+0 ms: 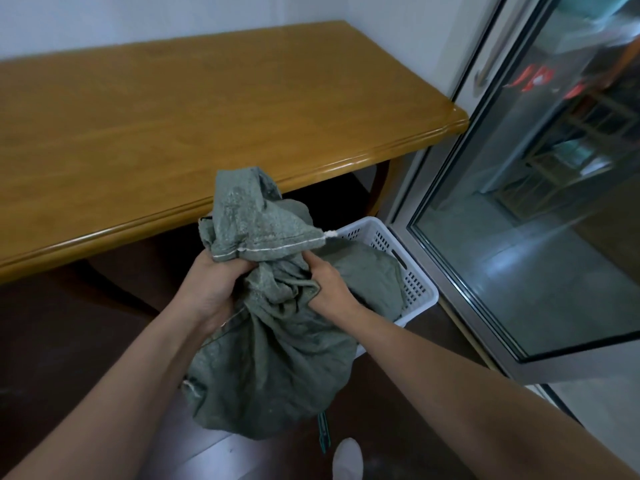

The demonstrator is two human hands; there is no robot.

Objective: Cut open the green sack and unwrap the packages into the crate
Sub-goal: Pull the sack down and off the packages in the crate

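In the middle of the frame both grips clamp the gathered neck of the green sack (pixel 270 368): the left grip (pixel 214 289) bunches the cloth just under the white-stitched hem, and the right grip (pixel 329 285) clenches a fold beside it, the two close together. The sack's long axis runs from its full belly at lower centre up to the loose mouth, which flops toward the edge of the wooden surface (pixel 207 116). The white crate (pixel 419 282) lies right of and behind the sack, on the right grip's side, touching it. Green cloth also fills the crate, and I cannot tell whether it belongs to this sack. The packages are hidden inside, no cutting tool shows, and a narrow green strip (pixel 322 433) below the sack is too blurred to name.
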